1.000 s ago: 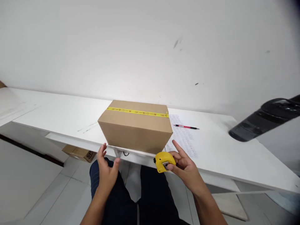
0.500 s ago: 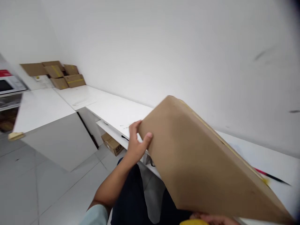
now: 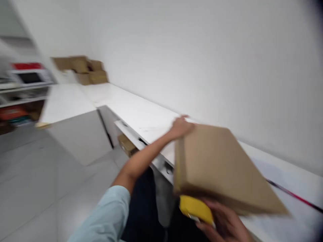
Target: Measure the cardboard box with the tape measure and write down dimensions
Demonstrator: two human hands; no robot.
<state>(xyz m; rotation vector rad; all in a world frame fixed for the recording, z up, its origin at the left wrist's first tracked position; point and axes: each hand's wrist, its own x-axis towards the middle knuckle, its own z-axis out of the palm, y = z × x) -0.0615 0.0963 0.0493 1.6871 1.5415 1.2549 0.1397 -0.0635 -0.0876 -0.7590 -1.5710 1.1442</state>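
Note:
A brown cardboard box is held tilted over the front of the white table. My left hand grips its upper left corner, arm stretched out across the table. Yellow tape runs down the box's left side. Under the lower edge of the box, my right hand holds a yellow tape roll, with the fingers partly in shadow and blurred. Whether the right hand also touches the box, I cannot tell.
A red and black pencil-like stick lies on the table at right. Taped cardboard boxes stand piled at the far end. Another box sits underneath. A microwave is on a shelf at left. The wall borders the table.
The box has turned and tipped, so its taped side now faces left. My left hand has moved up and right along it. My right hand and the tape roll have come further into view.

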